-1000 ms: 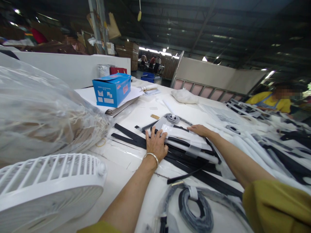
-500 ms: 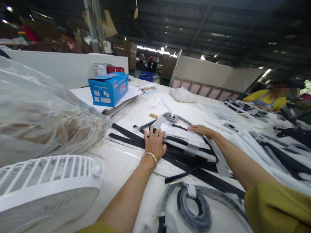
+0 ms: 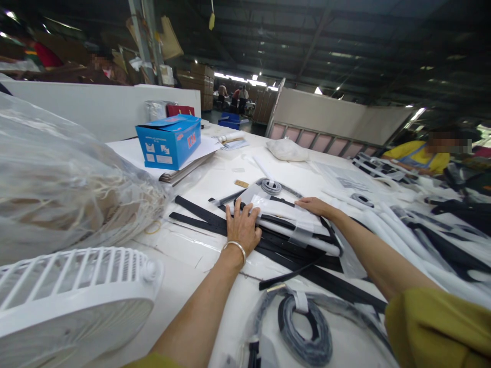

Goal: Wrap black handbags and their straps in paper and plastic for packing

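A bundle of white-wrapped black strips [image 3: 288,217], banded with clear film, lies on the white table in front of me. My left hand [image 3: 242,225], with a bangle at the wrist, rests with fingers spread on the bundle's near left end. My right hand [image 3: 315,205] reaches over its far side, fingers stretched out and touching the edge; its fingertips are partly hidden. Loose flat black strips [image 3: 203,219] run under the bundle. A coiled strap in clear film [image 3: 305,327] lies closest to me, and a smaller coil [image 3: 270,186] sits beyond the bundle.
To my left are a white fan [image 3: 76,301] and a big clear plastic bag [image 3: 65,179]. A blue box [image 3: 169,142] stands on stacked sheets behind. White-wrapped strips [image 3: 399,235] cover the right side. A person in yellow [image 3: 422,156] is at the far right.
The view has shifted very slightly. Both hands stay in the same places on the bundle, which has not visibly moved.
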